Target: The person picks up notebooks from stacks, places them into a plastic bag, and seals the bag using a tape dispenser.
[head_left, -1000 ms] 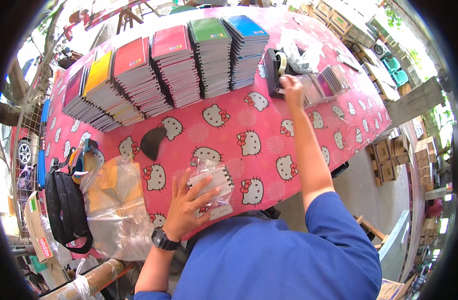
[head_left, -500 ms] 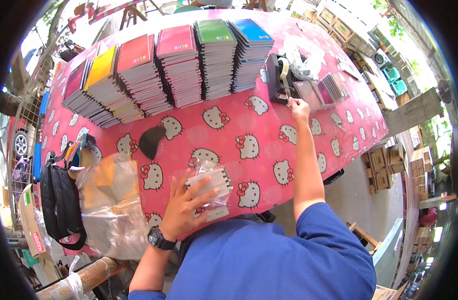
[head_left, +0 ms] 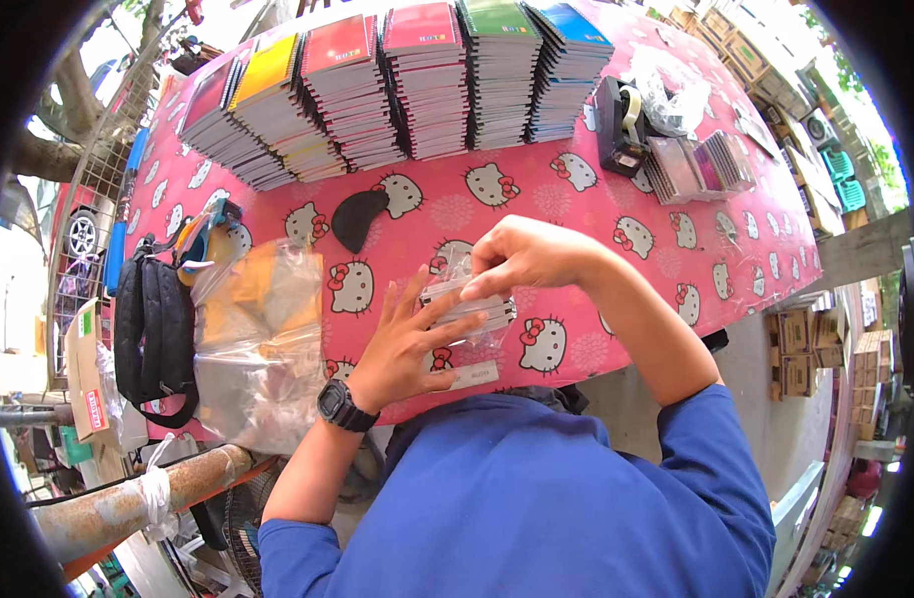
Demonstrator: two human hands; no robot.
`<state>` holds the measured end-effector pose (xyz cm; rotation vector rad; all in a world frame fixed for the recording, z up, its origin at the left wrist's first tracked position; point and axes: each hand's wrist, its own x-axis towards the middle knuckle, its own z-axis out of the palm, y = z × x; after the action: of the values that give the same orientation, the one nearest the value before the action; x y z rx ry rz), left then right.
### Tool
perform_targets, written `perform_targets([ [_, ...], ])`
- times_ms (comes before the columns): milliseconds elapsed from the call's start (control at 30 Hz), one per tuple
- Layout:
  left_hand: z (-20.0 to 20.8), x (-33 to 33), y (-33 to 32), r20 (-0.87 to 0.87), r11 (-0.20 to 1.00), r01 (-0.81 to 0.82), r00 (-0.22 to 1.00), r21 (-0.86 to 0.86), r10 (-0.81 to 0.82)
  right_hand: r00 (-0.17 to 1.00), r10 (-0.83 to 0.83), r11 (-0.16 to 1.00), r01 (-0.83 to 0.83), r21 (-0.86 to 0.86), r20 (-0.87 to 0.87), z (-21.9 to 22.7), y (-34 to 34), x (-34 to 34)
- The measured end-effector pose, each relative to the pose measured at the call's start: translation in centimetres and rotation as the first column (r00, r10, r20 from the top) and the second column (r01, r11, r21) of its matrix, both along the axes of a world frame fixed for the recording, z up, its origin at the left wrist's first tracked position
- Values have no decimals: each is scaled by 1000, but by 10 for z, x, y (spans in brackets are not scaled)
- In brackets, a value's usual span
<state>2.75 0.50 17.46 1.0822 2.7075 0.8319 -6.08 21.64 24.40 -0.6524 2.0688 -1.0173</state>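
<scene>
Two bare hands meet over a small bundle of spiral-bound notepads (head_left: 499,313) in clear plastic, which lies near the front edge of a table covered by a pink cat-print tablecloth (head_left: 577,234). The left hand (head_left: 407,349), with a black digital watch (head_left: 343,405) on its wrist, rests on the left part of the bundle, fingers spread across the top and the thumb apart from them on the near side. Bent over the bundle's far side, the right hand (head_left: 525,259) has its fingers curled and its thumb close to the forefinger; whether they pinch the plastic or something else cannot be told. A narrow white strip (head_left: 477,376) lies by the left thumb, at the table's edge. Beyond the hands stands a row of six spiral-notebook stacks (head_left: 427,105), topped from left to right in maroon, yellow, red, pink, green and blue. To the right of the blue one is a black tape dispenser (head_left: 618,145) with its tape roll (head_left: 631,110), just beside small clear-wrapped packs (head_left: 701,167) and a crumpled clear bag (head_left: 668,95). A black curved piece (head_left: 359,220) lies between the stacks and the left hand. Farther left are clear plastic sleeves (head_left: 258,344) showing yellow, and next to them a black backpack (head_left: 156,339).
</scene>
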Motion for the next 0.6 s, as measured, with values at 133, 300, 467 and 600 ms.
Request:
perform_targets([
  [133, 7, -4, 1, 16, 999, 19, 1000, -30, -19, 864, 114, 856, 165, 490, -490, -12, -19, 17],
  [300, 17, -8, -3, -39, 990, 36, 999, 139, -31, 878, 168, 746, 184, 640, -448, 6, 10, 16],
  [467, -16, -26, 1, 284, 752, -446, 894, 485, 347, 873, -310, 943, 333, -5, -377, -47, 35, 38],
  [600, -13, -38, 35, 184, 756, -292, 957, 587, 226, 864, -453, 887, 411, -211, -219, -67, 28, 48],
])
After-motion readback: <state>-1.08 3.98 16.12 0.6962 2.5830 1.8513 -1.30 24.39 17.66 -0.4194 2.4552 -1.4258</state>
